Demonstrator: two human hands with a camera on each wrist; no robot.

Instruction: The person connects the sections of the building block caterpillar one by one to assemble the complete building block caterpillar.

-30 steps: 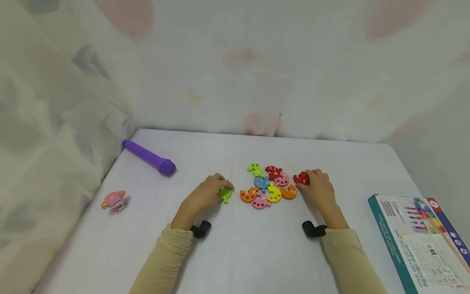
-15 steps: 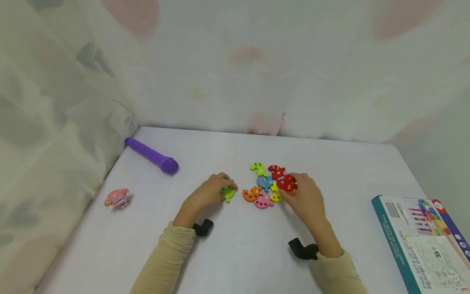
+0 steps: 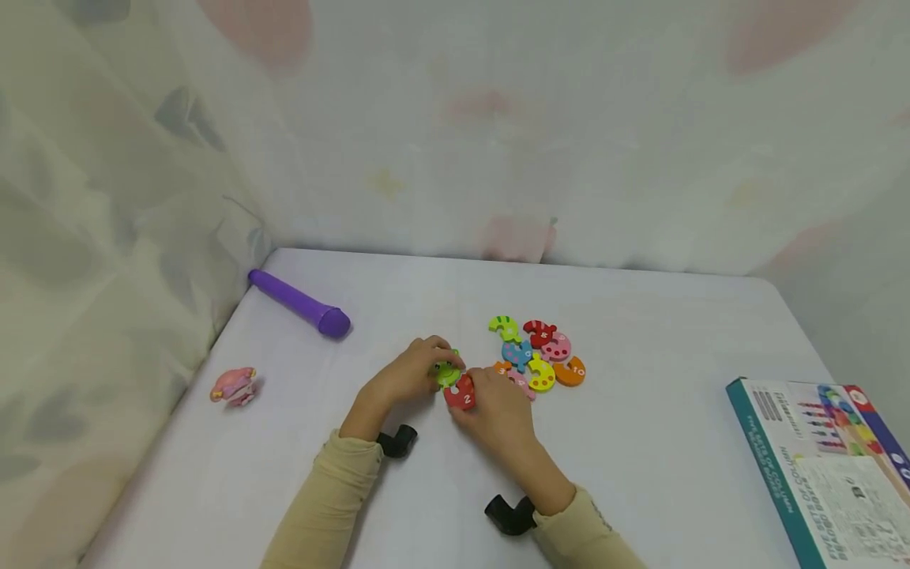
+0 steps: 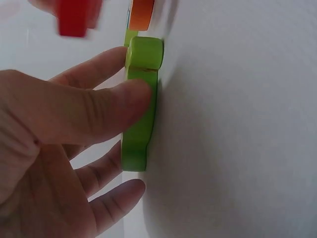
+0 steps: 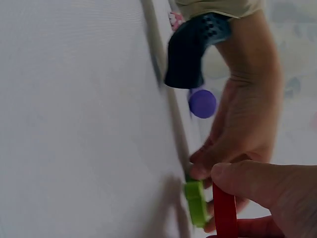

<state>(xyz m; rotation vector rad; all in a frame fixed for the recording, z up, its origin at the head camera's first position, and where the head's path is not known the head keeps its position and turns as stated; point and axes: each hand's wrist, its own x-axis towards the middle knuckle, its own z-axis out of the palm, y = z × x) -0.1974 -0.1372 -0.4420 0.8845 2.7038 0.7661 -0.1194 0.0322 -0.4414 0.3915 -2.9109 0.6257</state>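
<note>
My left hand [image 3: 407, 374] pinches a green frog-faced puzzle piece [image 3: 446, 374] between thumb and fingers. In the left wrist view the green piece stands on edge to the camera, low over the white surface. My right hand [image 3: 503, 412] grips a red puzzle piece [image 3: 460, 393] marked with a 2, just in front of the green one. From the right wrist, the red piece [image 5: 225, 213] shows pinched under the thumb, close to the green piece [image 5: 196, 203]. Whether the two pieces touch is unclear. My right hand partly hides an orange piece [image 3: 502, 367] and a pink one [image 3: 522, 383].
Several numbered animal pieces lie grouped right of the hands, among them a blue one [image 3: 517, 355] and a yellow one [image 3: 542, 373]. A purple toy microphone [image 3: 302, 304] and a pink figure [image 3: 234, 386] lie left. A printed box [image 3: 825, 466] lies at right.
My right hand has carried the red piece leftward, over the grouped pieces, to the green one. My left hand has stayed nearly in place, holding the green piece.
</note>
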